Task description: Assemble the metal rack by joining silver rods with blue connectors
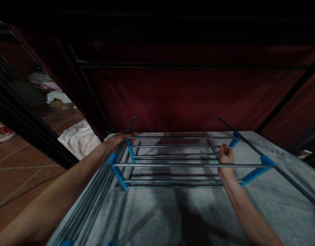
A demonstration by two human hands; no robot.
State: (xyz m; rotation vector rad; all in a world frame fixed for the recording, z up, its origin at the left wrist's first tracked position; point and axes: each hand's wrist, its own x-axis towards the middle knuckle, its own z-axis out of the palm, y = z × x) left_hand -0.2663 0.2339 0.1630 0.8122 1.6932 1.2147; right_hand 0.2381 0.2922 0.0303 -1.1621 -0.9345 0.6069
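A frame of grey metal tubes (172,165) with blue plastic connectors (118,172) stands on a grey cloth surface (172,208). At its far left corner, my left hand (122,137) is closed around the rack by a blue connector, partly hidden. My right hand (226,155) is between the rack's front and rear tubes on the right side, its fingers curled near a rear tube; what they pinch, if anything, is too small to tell.
Loose grey tubes (89,208) lie along the left edge. Dark red fabric (172,99) with black poles encloses the back. A striped cloth (80,139) and crumpled items (58,99) lie on the tiled floor (26,171) at left.
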